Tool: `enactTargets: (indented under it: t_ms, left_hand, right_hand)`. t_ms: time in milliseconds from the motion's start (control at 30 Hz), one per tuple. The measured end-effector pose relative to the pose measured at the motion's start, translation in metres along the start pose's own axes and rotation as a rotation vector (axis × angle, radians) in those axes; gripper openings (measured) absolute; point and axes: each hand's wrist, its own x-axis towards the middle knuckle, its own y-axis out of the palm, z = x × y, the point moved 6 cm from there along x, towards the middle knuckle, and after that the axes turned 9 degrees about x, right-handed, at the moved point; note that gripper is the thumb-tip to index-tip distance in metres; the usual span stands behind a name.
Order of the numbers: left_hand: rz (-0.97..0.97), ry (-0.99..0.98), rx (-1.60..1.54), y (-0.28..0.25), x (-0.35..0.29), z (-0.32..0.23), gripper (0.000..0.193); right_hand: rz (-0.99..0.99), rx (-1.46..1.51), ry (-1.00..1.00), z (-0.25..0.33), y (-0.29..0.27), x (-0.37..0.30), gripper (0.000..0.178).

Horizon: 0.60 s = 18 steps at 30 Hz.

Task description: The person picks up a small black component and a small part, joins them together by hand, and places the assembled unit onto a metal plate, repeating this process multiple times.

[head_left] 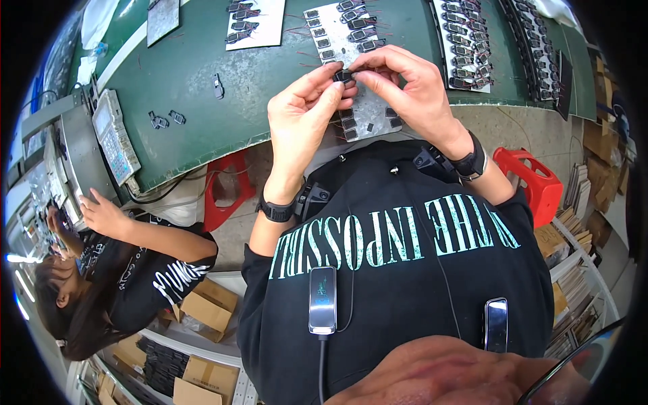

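Note:
My left hand (pixel 307 101) and my right hand (pixel 408 88) meet over the green table, fingertips pinched around one small black rectangular part (pixel 344 76). It looks like a little speaker unit, but the fingers cover much of it. Right beneath them lies a light grey board (pixel 364 108) that bears similar small black parts. Those at its far end (pixel 362 34) trail thin red and black wires. A few more parts sit at the board's near end, by my wrists.
More boards loaded with black parts (pixel 462 40) stand to the right, and another (pixel 253 23) at the far left. Loose parts (pixel 158 120) lie on the table's left. A machine with a keypad (pixel 115 138) and a co-worker (pixel 121 270) are at the left. Red stools (pixel 530 182) stand below.

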Motion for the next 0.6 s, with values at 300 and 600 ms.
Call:
enactTargets:
  t_ms: [300,600]
  left_hand:
    - [0.032,0.015,0.049,0.006,-0.002,0.0,0.031]
    - [0.045,0.044,0.111,0.021,-0.007,0.006,0.03]
  right_hand:
    - [0.047,0.104,0.083,-0.016,-0.004,-0.001,0.016]
    - [0.026,0.002,0.006,-0.014,-0.01,-0.012,0.015]
